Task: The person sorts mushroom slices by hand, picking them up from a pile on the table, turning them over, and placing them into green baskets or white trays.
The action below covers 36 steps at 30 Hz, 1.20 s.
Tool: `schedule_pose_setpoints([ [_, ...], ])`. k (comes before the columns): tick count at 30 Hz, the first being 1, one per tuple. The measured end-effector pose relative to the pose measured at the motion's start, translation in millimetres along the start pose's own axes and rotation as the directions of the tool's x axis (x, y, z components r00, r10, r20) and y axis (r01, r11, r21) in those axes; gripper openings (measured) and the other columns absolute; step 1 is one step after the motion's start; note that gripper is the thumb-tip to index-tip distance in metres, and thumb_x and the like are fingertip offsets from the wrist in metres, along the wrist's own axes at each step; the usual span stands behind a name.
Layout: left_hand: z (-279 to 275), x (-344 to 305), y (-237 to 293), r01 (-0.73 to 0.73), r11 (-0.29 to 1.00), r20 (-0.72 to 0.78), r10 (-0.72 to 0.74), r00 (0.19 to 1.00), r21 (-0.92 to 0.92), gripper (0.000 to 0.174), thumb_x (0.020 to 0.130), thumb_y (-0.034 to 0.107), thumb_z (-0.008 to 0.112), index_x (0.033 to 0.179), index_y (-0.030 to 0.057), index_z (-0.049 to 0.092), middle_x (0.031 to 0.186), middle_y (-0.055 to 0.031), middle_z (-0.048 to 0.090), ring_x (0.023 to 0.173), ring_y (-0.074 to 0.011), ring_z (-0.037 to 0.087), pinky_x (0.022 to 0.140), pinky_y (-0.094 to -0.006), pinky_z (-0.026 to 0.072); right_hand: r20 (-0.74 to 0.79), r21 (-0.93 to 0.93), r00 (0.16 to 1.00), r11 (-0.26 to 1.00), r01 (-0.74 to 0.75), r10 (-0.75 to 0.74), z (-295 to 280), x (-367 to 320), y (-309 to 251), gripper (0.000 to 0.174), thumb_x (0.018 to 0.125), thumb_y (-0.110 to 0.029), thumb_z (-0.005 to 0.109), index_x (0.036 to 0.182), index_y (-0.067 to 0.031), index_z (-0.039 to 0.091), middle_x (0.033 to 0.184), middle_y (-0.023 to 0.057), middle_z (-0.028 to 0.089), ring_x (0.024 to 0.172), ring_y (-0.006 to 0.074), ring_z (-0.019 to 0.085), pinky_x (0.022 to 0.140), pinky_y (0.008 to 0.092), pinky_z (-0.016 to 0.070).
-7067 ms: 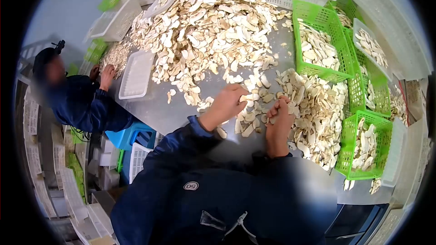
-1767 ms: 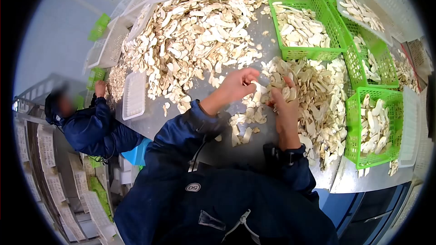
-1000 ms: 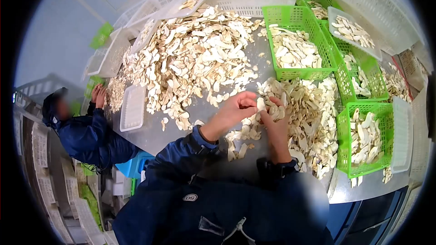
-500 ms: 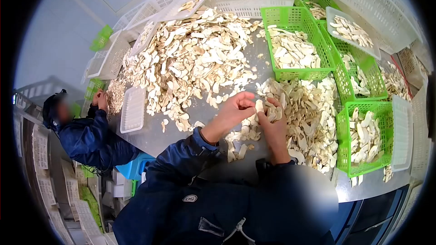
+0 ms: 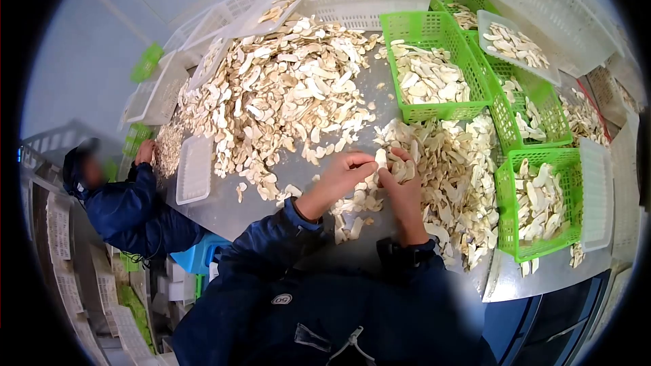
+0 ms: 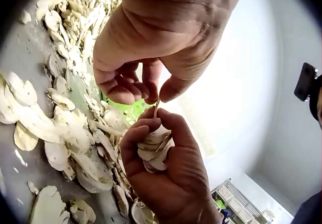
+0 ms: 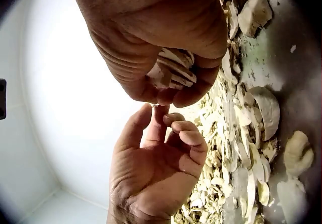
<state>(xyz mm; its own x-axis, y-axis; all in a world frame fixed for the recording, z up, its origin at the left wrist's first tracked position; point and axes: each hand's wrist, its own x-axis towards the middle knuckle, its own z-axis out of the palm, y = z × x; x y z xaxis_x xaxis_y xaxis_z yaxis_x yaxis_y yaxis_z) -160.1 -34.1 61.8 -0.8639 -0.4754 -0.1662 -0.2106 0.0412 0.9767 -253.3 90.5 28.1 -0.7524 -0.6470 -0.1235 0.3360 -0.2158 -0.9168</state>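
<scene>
Both hands meet over the metal table, above a heap of pale dried mushroom slices (image 5: 461,193). My left hand (image 5: 333,181) pinches the edge of a thin mushroom slice (image 6: 157,106) between thumb and fingertip. On its lower side, the same slice is held by the fingertips of my right hand (image 5: 407,198). Several more mushroom slices (image 7: 175,69) lie stacked inside the right hand's curled fingers, partly hidden by them in the right wrist view. Below the left hand, a few loose slices (image 5: 352,220) are scattered on the tabletop.
A large mushroom heap (image 5: 291,88) spreads across the back. Green baskets (image 5: 444,112) holding slices line the right side, one green basket (image 5: 539,252) nearer the front. A white tray (image 5: 194,169) lies at left, beside another person (image 5: 132,207). White crates (image 5: 366,7) border the far edge.
Half a second ago my left index finger was raised off the slice; now it has come down and pinches it with the thumb. Earlier, the left hand was lower over the loose slices.
</scene>
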Motion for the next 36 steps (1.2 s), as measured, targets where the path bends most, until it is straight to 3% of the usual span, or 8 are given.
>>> schedule_pose_setpoints([
  [9, -4.1, -4.0, 8.8, 0.012, 0.97, 0.052, -0.026, 0.998, 0.242, 0.022, 0.096, 0.02, 0.061, 0.087, 0.0007, 0.067, 0.077, 0.0067, 0.054, 0.069, -0.0018, 0.044, 0.06, -0.0215, 0.0367, -0.003, 0.051, 1.0, 0.999, -0.005, 0.005, -1.7, 2.4, 4.5, 0.047, 0.081, -0.004, 0.068, 0.125, -0.0011, 0.052, 0.087, -0.0006, 0.058, 0.073, 0.0063, 0.055, 0.063, 0.0208, 0.046],
  [13, -5.8, -4.8, 6.1, 0.009, 0.986, 0.091, -0.024, 0.996, 0.164, 0.021, 0.096, 0.019, 0.06, 0.087, 0.0013, 0.067, 0.076, 0.007, 0.052, 0.068, -0.0017, 0.043, 0.058, -0.0212, 0.0347, 0.014, 0.136, 0.999, 0.99, -0.03, 0.029, -1.5, 1.8, 4.1, 0.048, 0.08, -0.005, 0.07, 0.124, -0.001, 0.052, 0.088, -0.0001, 0.059, 0.072, 0.0073, 0.057, 0.062, 0.0211, 0.0472],
  [15, 1.0, -5.1, 6.3, -0.038, 0.999, 0.054, 0.036, 0.998, 0.038, 0.02, 0.095, 0.019, 0.06, 0.089, 0.0013, 0.067, 0.075, 0.0071, 0.052, 0.068, -0.0017, 0.042, 0.058, -0.0209, 0.034, 0.026, 0.091, 0.999, 0.995, -0.038, 0.035, 0.5, 1.7, 4.7, 0.049, 0.08, -0.007, 0.071, 0.125, -0.002, 0.052, 0.087, -0.0003, 0.059, 0.071, 0.0074, 0.057, 0.061, 0.021, 0.0473],
  [19, 0.1, -6.6, 10.0, -0.08, 0.973, 0.001, 0.082, 0.997, 0.216, 0.018, 0.095, 0.018, 0.061, 0.09, 0.0014, 0.067, 0.074, 0.0067, 0.052, 0.068, -0.0026, 0.043, 0.058, -0.0215, 0.035, 0.021, -0.006, 1.0, 1.0, 0.0, 0.0, -1.4, -3.8, -1.1, 0.051, 0.078, -0.014, 0.078, 0.123, -0.0072, 0.055, 0.085, -0.0012, 0.06, 0.068, 0.0057, 0.056, 0.056, 0.0212, 0.0456],
  [24, -2.9, -4.0, 1.4, -0.207, 0.908, -0.059, 0.245, 0.968, 0.364, 0.016, 0.09, 0.014, 0.066, 0.082, -0.0003, 0.067, 0.067, 0.003, 0.054, 0.059, -0.0038, 0.044, 0.053, -0.0229, 0.0351, 0.009, -0.109, 0.999, 0.993, 0.048, -0.047, -5.2, -2.6, 6.0, 0.045, 0.077, -0.016, 0.075, 0.119, -0.01, 0.058, 0.088, -0.0014, 0.064, 0.077, 0.0071, 0.059, 0.069, 0.0248, 0.0494],
  [30, -6.5, -6.1, 0.4, -0.147, 0.946, -0.013, 0.158, 0.987, 0.288, 0.017, 0.09, 0.01, 0.065, 0.076, -0.0002, 0.062, 0.065, 0.0036, 0.051, 0.058, -0.0025, 0.042, 0.052, -0.021, 0.0325, 0.006, -0.203, 0.996, 0.975, 0.091, -0.091, -6.4, -2.6, 2.8, 0.043, 0.079, -0.013, 0.071, 0.119, -0.0079, 0.057, 0.089, -0.0007, 0.063, 0.078, 0.007, 0.058, 0.07, 0.024, 0.0486],
  [35, -4.2, -10.8, 2.8, -0.155, 0.913, 0.026, 0.157, 0.987, 0.377, 0.042, 0.09, 0.014, 0.066, 0.058, 0.0023, 0.042, 0.054, 0.0044, 0.035, 0.054, -0.0052, 0.031, 0.048, -0.028, 0.0271, 0.003, -0.071, 1.0, 0.997, 0.008, -0.008, -4.4, -4.2, -0.4, 0.04, 0.079, -0.012, 0.07, 0.117, -0.0097, 0.059, 0.088, -0.0003, 0.064, 0.077, 0.0072, 0.059, 0.067, 0.0247, 0.0493],
  [36, -13.6, -11.1, -4.8, -0.136, 0.899, 0.076, 0.114, 0.991, 0.417, 0.027, 0.094, 0.018, 0.064, 0.073, 0.0011, 0.06, 0.064, 0.0072, 0.047, 0.062, -0.002, 0.04, 0.055, -0.0225, 0.0326, -0.006, -0.06, 1.0, 0.998, -0.016, 0.016, -2.9, -5.5, -2.7, 0.04, 0.079, -0.011, 0.07, 0.117, -0.0093, 0.059, 0.089, -0.0004, 0.064, 0.076, 0.0068, 0.058, 0.067, 0.0242, 0.049],
])
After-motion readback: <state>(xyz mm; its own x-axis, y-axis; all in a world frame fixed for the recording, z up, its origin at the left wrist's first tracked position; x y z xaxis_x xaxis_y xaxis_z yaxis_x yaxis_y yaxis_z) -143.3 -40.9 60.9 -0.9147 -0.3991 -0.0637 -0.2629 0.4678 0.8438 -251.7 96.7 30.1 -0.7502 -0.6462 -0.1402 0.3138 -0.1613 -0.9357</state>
